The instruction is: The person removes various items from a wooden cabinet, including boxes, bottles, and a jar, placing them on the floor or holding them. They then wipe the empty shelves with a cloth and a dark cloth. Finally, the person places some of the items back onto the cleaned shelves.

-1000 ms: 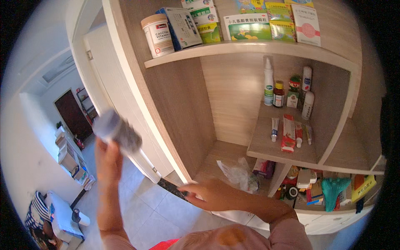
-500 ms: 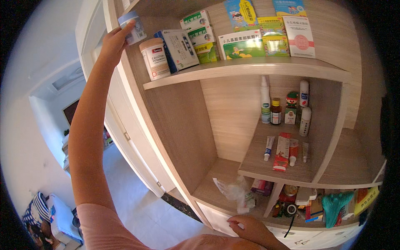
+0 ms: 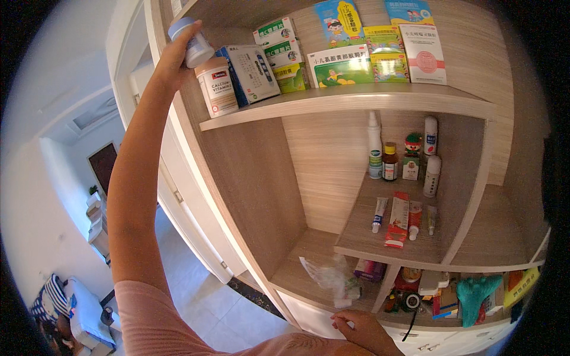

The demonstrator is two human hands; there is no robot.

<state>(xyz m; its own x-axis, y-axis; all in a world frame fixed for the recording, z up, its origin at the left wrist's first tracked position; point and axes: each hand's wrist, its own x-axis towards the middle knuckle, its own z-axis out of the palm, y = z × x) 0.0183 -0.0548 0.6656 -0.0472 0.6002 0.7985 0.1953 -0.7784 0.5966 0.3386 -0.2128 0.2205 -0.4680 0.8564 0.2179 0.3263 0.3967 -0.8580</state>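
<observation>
My left hand (image 3: 177,54) is closed round a white bottle with a blue lid (image 3: 198,50), high at the upper left. The bottle leans, its lower end just over the peach lid of a white supplement jar (image 3: 218,90); whether they touch I cannot tell. That jar stands at the left end of the upper shelf (image 3: 350,101), beside a blue-and-white box (image 3: 252,72). Low in front of the cabinet, my right hand (image 3: 359,327) hangs with loosely bent fingers and nothing in it. A crumpled clear plastic bag (image 3: 332,276) lies in the compartment above it.
Medicine boxes (image 3: 341,66) fill the upper shelf. Below stand a brown bottle with a yellow cap (image 3: 389,163), spray bottles and tubes (image 3: 380,213). A teal cloth-like item (image 3: 476,296) hangs over the cluttered lower compartment. A white door frame (image 3: 196,219) borders the cabinet's left side.
My left hand has tipped the white bottle further and brought its lower end over the supplement jar. My right hand has shifted slightly, its fingers more bent.
</observation>
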